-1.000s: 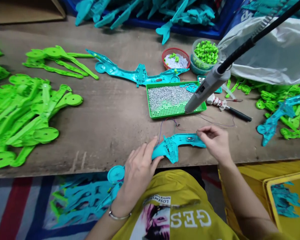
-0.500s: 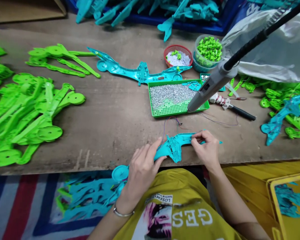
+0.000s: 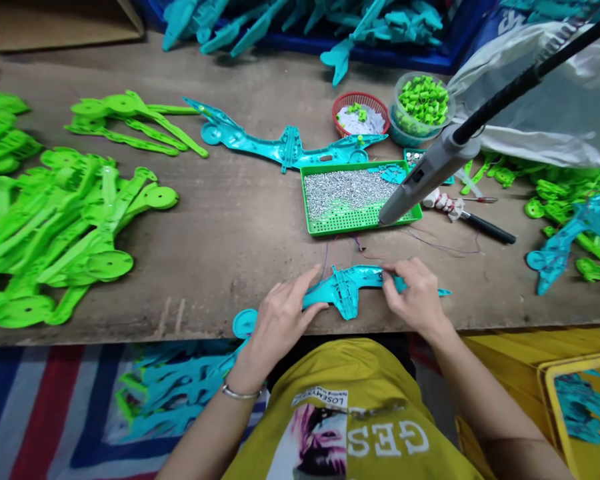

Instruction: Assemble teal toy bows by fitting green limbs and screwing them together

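A long blue plastic part [image 3: 346,293] lies along the table's front edge, its round end sticking out past the edge at the left. My left hand [image 3: 283,317] is wrapped over its left half, thumb on the near side. On the right half, my right hand [image 3: 414,293] grips the part, thumb and fingers pinched near its upper edge; a small dark spot shows at the fingertips. Thin wires [image 3: 361,247] run on the table just behind the part. Farther back stands a green tray [image 3: 330,230] of small metal pieces.
An electric screwdriver [image 3: 423,177] hangs over the tray. Behind lie another blue part [image 3: 260,147], a red basket [image 3: 361,100] and a tub of green pieces [image 3: 423,103]. Green parts [image 3: 65,233] are heaped at left. A black-handled tool [image 3: 490,228] and a yellow crate [image 3: 540,360] are at right.
The blue part now lies more level, its left end raised a little, with both hands still on it. The whole view has shifted slightly.
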{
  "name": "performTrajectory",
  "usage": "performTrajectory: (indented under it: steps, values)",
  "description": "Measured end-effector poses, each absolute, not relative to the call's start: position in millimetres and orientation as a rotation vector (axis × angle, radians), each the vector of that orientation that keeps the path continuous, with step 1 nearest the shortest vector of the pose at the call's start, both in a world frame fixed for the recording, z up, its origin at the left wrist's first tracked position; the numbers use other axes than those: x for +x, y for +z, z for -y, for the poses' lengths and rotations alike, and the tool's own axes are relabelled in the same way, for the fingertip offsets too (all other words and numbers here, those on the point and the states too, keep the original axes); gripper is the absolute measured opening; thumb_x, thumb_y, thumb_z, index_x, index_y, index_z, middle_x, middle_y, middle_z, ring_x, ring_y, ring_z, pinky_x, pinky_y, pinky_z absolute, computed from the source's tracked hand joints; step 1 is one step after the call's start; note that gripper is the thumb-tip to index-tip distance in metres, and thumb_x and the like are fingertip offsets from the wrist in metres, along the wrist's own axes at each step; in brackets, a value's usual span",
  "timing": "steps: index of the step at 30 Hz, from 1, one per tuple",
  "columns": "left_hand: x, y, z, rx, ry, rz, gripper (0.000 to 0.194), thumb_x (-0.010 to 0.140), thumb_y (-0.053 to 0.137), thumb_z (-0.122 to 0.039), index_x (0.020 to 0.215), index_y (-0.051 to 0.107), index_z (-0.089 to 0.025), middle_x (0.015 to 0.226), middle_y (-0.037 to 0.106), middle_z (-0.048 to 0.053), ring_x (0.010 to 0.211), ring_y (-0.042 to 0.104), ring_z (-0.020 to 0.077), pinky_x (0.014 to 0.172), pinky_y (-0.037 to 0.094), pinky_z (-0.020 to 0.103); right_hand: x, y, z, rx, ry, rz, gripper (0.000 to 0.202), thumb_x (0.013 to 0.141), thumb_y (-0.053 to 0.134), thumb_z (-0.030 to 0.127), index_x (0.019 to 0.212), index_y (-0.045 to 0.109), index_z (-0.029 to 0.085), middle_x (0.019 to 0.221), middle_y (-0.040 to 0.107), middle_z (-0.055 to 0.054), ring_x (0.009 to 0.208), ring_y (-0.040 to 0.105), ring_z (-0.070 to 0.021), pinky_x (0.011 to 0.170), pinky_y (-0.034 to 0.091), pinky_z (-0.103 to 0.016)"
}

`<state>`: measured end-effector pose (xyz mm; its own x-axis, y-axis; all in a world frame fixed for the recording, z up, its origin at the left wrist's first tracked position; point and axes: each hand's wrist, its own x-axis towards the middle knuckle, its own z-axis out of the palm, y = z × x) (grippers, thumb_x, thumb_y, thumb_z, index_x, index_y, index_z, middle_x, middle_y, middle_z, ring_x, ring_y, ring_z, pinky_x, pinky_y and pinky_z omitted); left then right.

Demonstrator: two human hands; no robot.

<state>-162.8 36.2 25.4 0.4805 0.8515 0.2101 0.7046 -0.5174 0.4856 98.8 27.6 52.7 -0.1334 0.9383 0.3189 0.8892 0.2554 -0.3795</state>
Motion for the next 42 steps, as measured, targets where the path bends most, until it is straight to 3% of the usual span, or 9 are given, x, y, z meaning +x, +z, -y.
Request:
performTrajectory:
  steps: [4,7,10,13,16,23,27,33,42]
  values:
    - [-169.6,26.6,-44.2,2.493,0.468,-1.366,0.062,0.093,0.063,-0.043,0.146,0.043,-0.018,0.115,0.072,0.014,0.098,0.069,0.03,0.082,0.054,0.042,101.5,48.0,-66.7,-1.636,0.347,2.039,0.016,0.09,0.059,0.017,0.095,0.074,0.019,0.09,0.075,-0.007,0.086,0.067,-0.0229,0.079,0.051,-0.035]
    - [-171.7,35.7,-48.8,2.479,0.412,-1.36,0.068,0.088,0.071,-0.041,0.146,0.044,-0.019,0.124,0.068,0.015,0.113,0.064,0.0332,0.092,0.052,0.047,95.6,34.9,-85.0,-1.65,0.469,2.086,0.016,0.088,0.061,0.013,0.093,0.075,0.02,0.094,0.077,-0.007,0.089,0.069,-0.0245,0.083,0.052,-0.038]
    - [-165.0,47.4,-48.8,2.421,0.601,-1.311,0.069,0.085,0.074,-0.043,0.143,0.047,-0.019,0.133,0.063,0.016,0.125,0.057,0.0345,0.103,0.048,0.051,92.4,28.6,-85.7,-1.664,0.445,2.061,0.016,0.085,0.062,0.01,0.088,0.075,0.019,0.089,0.077,-0.007,0.086,0.07,-0.0254,0.082,0.053,-0.039]
    - [-142.9,57.5,-43.3,2.186,0.9,-1.265,0.043,0.094,0.065,-0.037,0.132,0.055,-0.019,0.12,0.069,0.012,0.11,0.066,0.0252,0.095,0.054,0.04,92.2,37.9,-71.3,-1.643,0.442,1.916,0.01,0.084,0.063,0.014,0.088,0.071,0.019,0.085,0.075,-0.005,0.076,0.07,-0.0206,0.074,0.054,-0.033]
    - [-109.3,62.1,-37.6,1.81,0.966,-1.258,0.021,0.099,0.056,-0.028,0.118,0.062,-0.02,0.107,0.074,0.007,0.09,0.071,0.0163,0.083,0.057,0.03,90.3,57.2,-50.2,-1.566,0.413,1.819,0.005,0.084,0.064,0.016,0.087,0.067,0.02,0.082,0.072,-0.003,0.071,0.068,-0.0164,0.069,0.055,-0.029]
    - [-63.5,50.3,-43.1,1.105,0.979,-1.084,0.013,0.087,0.069,-0.028,0.095,0.068,-0.017,0.09,0.074,0.004,0.08,0.069,0.0138,0.073,0.056,0.024,83.0,74.5,-14.1,-1.581,0.43,1.693,0.006,0.085,0.067,0.023,0.09,0.063,0.023,0.085,0.073,-0.004,0.079,0.071,-0.0187,0.073,0.059,-0.034]
    - [-66.1,48.9,-45.0,0.995,0.984,-1.059,0.013,0.084,0.071,-0.028,0.09,0.071,-0.016,0.083,0.074,0.003,0.075,0.067,0.0126,0.071,0.055,0.023,83.3,66.8,-12.8,-1.507,0.878,1.293,0.018,0.081,0.075,0.03,0.092,0.062,0.023,0.087,0.073,-0.003,0.08,0.073,-0.0175,0.076,0.062,-0.033]
    - [-67.1,47.6,-38.6,1.038,1.005,-1.031,0.008,0.086,0.068,-0.023,0.088,0.074,-0.018,0.087,0.076,0.003,0.081,0.07,0.0136,0.076,0.055,0.024,86.0,62.4,-21.5,-1.394,1.308,0.809,0.04,0.062,0.091,0.034,0.082,0.059,0.021,0.077,0.071,0.001,0.066,0.07,-0.0128,0.067,0.064,-0.028]
    - [-65.8,38.7,-31.4,1.132,1.012,-1.077,0.01,0.088,0.066,-0.024,0.09,0.074,-0.018,0.09,0.077,0.004,0.086,0.072,0.0168,0.08,0.057,0.028,84.1,59.5,-14.1,-1.465,1.267,0.83,0.04,0.058,0.093,0.031,0.082,0.062,0.021,0.079,0.073,-0.001,0.069,0.071,-0.0135,0.07,0.063,-0.027]
